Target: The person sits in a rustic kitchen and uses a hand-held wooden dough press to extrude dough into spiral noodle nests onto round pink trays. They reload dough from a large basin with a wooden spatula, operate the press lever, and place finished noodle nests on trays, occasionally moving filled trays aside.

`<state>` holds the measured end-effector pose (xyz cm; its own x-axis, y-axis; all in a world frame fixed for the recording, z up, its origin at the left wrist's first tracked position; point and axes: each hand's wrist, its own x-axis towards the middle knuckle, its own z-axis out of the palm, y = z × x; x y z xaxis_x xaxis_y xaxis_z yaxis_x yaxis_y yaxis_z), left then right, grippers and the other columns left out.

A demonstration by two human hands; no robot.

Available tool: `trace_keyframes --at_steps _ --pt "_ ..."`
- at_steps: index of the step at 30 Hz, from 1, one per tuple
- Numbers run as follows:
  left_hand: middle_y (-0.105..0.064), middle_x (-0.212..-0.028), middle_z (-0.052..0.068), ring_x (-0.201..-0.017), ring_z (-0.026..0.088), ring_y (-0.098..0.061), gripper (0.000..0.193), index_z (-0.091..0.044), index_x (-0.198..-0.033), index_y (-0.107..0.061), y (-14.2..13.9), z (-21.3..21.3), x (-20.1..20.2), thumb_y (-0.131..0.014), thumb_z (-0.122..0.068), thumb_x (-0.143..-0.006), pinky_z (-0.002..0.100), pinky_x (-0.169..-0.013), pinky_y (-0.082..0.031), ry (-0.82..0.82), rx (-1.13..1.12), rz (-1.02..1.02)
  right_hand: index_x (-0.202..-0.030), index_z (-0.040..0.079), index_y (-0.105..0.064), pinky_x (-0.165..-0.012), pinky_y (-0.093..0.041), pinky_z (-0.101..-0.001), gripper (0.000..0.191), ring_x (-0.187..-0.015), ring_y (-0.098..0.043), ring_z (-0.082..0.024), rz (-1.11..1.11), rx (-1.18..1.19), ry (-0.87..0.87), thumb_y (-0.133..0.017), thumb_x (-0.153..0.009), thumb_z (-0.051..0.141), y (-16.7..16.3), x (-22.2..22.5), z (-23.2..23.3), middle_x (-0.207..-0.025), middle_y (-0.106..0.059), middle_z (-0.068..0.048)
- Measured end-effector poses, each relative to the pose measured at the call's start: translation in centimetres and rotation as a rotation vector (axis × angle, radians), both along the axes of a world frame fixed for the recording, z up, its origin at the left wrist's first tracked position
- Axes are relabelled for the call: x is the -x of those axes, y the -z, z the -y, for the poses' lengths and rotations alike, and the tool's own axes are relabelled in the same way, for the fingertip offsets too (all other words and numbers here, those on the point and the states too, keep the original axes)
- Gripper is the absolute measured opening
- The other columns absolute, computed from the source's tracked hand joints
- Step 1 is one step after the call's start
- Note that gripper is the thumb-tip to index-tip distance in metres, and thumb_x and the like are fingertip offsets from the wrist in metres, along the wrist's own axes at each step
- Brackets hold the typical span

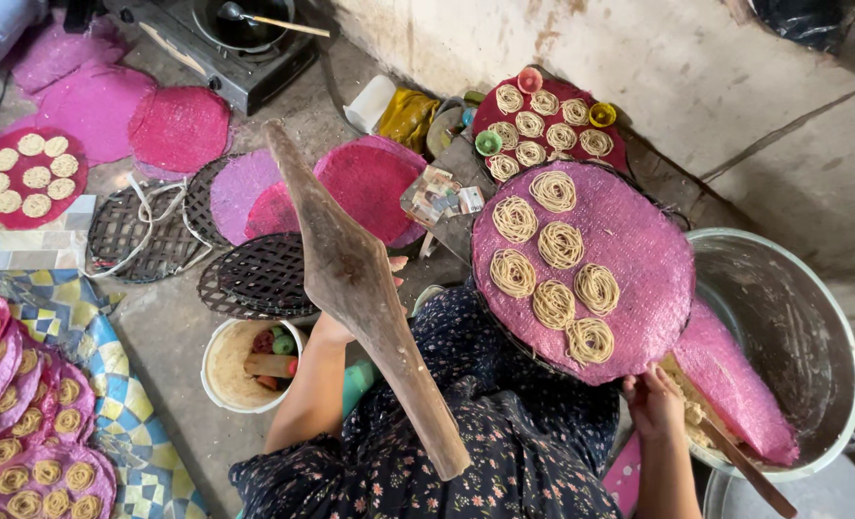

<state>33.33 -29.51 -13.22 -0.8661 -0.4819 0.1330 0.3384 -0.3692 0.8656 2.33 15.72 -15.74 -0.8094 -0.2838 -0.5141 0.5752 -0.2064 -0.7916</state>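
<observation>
From the head camera, the right hand (654, 402) sits low and right of centre, its grip closed on the near rim of a round pink woven mat (629, 259). Seven coils of pressed noodle (561, 244) lie on that mat, with bare weave left along its right side, so it looks mostly filled. The left hand (336, 325), just left of centre, is largely hidden behind a long wooden press (360, 288) that slants from upper centre down to bottom centre; its grip seems wrapped around the wood, though the fingers barely show. At the right edge a large metal basin (812, 317) holds dough and another pink mat. A second filled mat (550, 120) lies at upper centre, one more at upper left (28, 175), and a stack at lower left (24, 423). Empty pink mats (370, 183) remain on the floor near the middle, so much is done and some is left.
</observation>
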Motion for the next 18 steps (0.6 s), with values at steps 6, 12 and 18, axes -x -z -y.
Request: trace_keyframes --at_steps 6,12,18 --pt "-0.056 -0.147 0.020 -0.122 0.025 -0.060 0.064 0.000 -0.147 -0.051 0.1 -0.2 0.5 -0.078 -0.011 -0.090 0.044 -0.101 -0.057 -0.010 0.174 -0.043 -0.121 0.007 -0.057 -0.085 -0.057 -0.0355 0.015 -0.093 -0.067 -0.019 0.056 0.111 0.134 -0.053 -0.110 0.017 2.7 -6.9 2.3 -0.107 -0.068 -0.005" --pt "-0.056 -0.146 0.019 -0.121 0.025 -0.060 0.065 0.000 -0.146 -0.050 0.1 -0.3 1.4 -0.079 -0.012 -0.089 0.044 -0.100 -0.057 -0.013 0.076 -0.061 -0.119 0.011 -0.058 -0.090 -0.055 -0.0385 0.024 -0.103 -0.070 -0.024 0.267 0.221 -0.110 -0.049 -0.098 0.019 0.5 -12.1 4.4 -0.111 -0.068 -0.004" --pt "-0.057 -0.144 0.019 -0.121 0.025 -0.061 0.066 -0.001 -0.145 -0.050 0.2 -0.7 2.1 -0.080 -0.013 -0.088 0.044 -0.100 -0.058 0.015 0.027 -0.066 -0.124 0.013 -0.060 -0.073 -0.054 -0.0352 0.032 -0.088 -0.065 -0.023 0.161 0.336 -0.105 -0.047 -0.111 0.039 -0.5 -6.6 1.3 -0.105 -0.067 -0.008"
